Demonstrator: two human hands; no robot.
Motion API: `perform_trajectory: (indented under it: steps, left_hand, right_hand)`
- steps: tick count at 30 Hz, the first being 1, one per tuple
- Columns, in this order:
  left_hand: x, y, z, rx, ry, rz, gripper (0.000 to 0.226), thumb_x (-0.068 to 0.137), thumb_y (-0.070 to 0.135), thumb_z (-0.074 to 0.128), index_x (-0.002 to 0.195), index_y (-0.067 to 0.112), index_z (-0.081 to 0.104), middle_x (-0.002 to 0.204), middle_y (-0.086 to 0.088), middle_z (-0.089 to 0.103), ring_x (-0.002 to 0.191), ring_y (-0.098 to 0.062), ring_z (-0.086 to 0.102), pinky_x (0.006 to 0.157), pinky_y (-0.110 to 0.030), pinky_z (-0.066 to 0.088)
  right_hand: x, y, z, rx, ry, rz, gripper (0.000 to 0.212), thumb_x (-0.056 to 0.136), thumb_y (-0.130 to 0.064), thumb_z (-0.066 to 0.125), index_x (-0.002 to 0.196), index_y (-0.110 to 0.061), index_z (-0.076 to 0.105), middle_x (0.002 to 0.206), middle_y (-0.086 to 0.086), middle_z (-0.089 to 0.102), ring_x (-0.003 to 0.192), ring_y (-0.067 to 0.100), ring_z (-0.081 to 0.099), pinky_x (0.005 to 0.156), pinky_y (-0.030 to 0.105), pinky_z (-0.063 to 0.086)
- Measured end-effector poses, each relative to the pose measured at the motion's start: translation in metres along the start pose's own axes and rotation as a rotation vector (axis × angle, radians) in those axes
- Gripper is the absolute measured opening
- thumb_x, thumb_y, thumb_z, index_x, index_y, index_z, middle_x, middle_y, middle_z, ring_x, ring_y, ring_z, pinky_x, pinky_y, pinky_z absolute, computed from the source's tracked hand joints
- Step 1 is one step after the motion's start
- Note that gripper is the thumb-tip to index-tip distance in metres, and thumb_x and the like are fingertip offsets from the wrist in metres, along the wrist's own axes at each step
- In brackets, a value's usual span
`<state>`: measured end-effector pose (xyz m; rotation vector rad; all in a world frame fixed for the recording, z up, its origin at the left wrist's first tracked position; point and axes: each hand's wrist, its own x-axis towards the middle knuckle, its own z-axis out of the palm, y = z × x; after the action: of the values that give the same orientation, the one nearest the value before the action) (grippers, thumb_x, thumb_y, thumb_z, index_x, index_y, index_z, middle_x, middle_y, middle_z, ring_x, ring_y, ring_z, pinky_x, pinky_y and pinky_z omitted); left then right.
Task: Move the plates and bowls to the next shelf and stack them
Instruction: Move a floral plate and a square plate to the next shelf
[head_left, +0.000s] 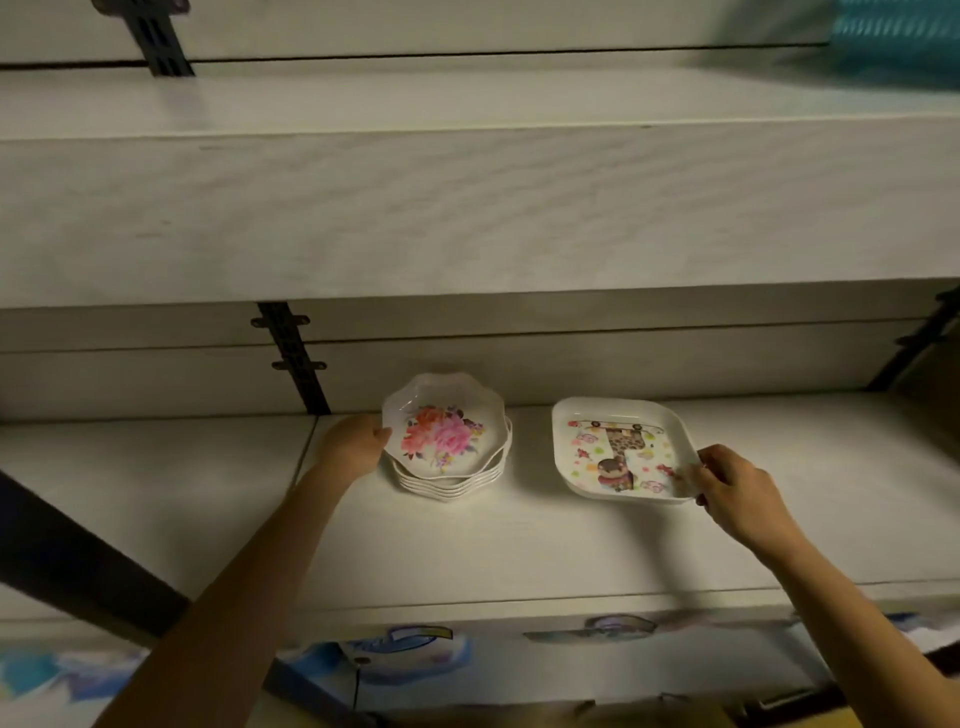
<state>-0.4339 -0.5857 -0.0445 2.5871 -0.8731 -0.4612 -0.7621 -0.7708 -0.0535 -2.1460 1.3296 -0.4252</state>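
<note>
Holding rims: left hand on bowl, right hand on plate.

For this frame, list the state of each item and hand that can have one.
White scalloped floral-print bowl: tilted, atop the stack, left rim gripped.
Stack of white scalloped bowls: nested, resting on the pale shelf.
White square cartoon-print plate: face up, right edge pinched.
Left hand: grips the floral bowl.
Right hand: pinches the square plate.
</note>
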Motion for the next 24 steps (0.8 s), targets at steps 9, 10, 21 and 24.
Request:
perform_trajectory:
  steps: [9,10,21,24]
  left_hand:
    - [-0.019,0.005,-0.003,0.225,0.171,0.0,0.035,0.098,0.028,0.034,0.112,-0.001,0.049,0.109,-0.02,0.063,0.102,-0.036,0.06,0.087,-0.04,0.047]
    - [-0.021,0.004,-0.002,0.222,0.171,0.011,0.034,0.098,0.028,0.035,0.111,0.0,0.05,0.11,-0.019,0.063,0.102,-0.036,0.06,0.088,-0.04,0.047]
    - [-0.067,-0.006,0.002,0.252,0.212,0.185,0.026,0.097,0.018,0.033,0.097,0.002,0.054,0.078,-0.005,0.045,0.074,-0.021,0.045,0.067,-0.028,0.036]
    - [-0.079,-0.01,0.003,0.265,0.232,0.211,0.022,0.096,0.021,0.037,0.095,0.007,0.054,0.078,-0.002,0.047,0.072,-0.018,0.045,0.064,-0.026,0.033]
  right_hand:
    - [0.017,0.021,0.01,0.005,-0.048,0.041,0.018,0.094,-0.016,0.046,0.1,-0.004,0.057,0.076,0.01,0.064,0.069,0.029,0.054,0.063,0.032,0.039]
    - [0.019,0.023,0.013,-0.004,-0.054,0.048,0.019,0.094,-0.016,0.045,0.102,-0.003,0.057,0.078,0.011,0.064,0.069,0.029,0.055,0.063,0.032,0.039]
    - [0.037,0.022,0.052,-0.041,-0.141,0.103,0.03,0.094,-0.022,0.049,0.117,-0.003,0.049,0.101,0.022,0.068,0.08,0.036,0.065,0.072,0.042,0.055]
    - [0.039,0.02,0.055,-0.024,-0.142,0.134,0.033,0.095,-0.022,0.048,0.122,-0.003,0.049,0.105,0.023,0.068,0.085,0.037,0.066,0.076,0.043,0.055]
